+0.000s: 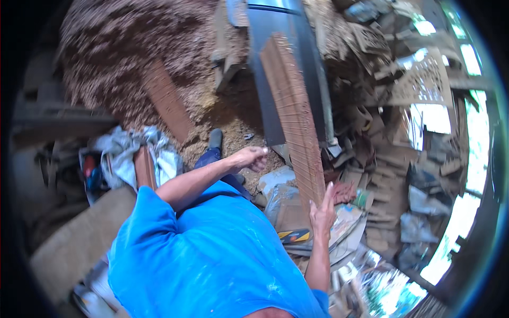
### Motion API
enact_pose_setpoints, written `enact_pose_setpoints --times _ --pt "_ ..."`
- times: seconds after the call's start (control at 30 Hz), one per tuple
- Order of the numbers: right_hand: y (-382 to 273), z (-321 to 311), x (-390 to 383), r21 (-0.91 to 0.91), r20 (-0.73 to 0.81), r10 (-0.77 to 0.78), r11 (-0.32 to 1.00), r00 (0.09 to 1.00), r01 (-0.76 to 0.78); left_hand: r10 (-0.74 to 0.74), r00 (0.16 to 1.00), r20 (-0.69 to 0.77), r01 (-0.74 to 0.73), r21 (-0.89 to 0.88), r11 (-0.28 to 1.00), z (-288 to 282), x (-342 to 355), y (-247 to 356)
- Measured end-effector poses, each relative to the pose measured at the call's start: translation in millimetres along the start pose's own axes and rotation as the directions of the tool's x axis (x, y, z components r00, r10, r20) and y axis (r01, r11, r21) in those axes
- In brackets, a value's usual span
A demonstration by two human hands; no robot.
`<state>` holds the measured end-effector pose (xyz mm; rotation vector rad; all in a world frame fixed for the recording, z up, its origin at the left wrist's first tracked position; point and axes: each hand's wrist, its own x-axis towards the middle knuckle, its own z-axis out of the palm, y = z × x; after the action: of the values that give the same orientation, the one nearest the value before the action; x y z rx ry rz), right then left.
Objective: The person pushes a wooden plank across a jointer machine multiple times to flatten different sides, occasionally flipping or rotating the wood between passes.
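Observation:
A long reddish-brown wooden plank (297, 116) with slanting saw marks across its face rises away from me. My right hand (322, 216) grips its near end, thumb on the left side and fingers along the right edge. The plank's far end lies over a dark, smooth panel (260, 69). My left hand (250, 159) hangs in the air left of the plank, apart from it. Its fingers are loosely curled and I see nothing in them.
Sawdust and shavings (127, 53) heap up at the far left, with another board (167, 100) leaning there. Bundled cloth (114, 151) lies to my left. Wood offcuts (389, 196) litter the right side, below a fretwork panel (424, 82). A green can (363, 199) stands right of the plank.

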<state>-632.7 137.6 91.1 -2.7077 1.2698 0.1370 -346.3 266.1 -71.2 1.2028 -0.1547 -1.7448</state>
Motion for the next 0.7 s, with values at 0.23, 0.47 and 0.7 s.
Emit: enact_pose_setpoints --times 0.23,0.47,0.7 --pt "-24 24 101 0.33 -0.194 0.134 0.942 0.972 -0.064 0.645 0.692 -0.324 -0.675 0.027 0.737 -24 39 174" --pt "-37 30 99 0.431 -0.012 0.19 0.887 0.982 -0.167 0.628 0.658 -0.415 -0.595 0.225 0.772 -54 50 245" --pt "-68 73 -13 0.445 0.122 0.303 0.835 0.945 -0.325 0.58 0.723 -0.376 -0.531 0.233 0.814 -8 31 221"
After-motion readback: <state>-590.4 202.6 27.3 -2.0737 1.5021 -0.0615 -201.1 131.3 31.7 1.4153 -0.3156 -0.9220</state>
